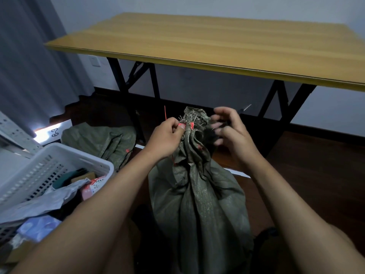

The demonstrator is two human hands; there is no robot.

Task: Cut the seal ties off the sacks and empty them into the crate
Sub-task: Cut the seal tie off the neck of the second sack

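Two hands work at the gathered neck of our green sack (199, 204), which stands upright on the dark floor (316, 165) between our forearms. Left hand (164, 138) pinches the red seal tie (180, 126) against the frayed sack mouth; a thin red tail sticks up beside the knuckles. Right hand (230, 131) is blurred, fingers curled near the neck; we cannot tell whether it grips anything. White crate (59, 155) sits to the left, holding parcels (59, 196). Second green sack (100, 141) lies slumped behind the crate. Wooden tabletop (197, 40) stands beyond.
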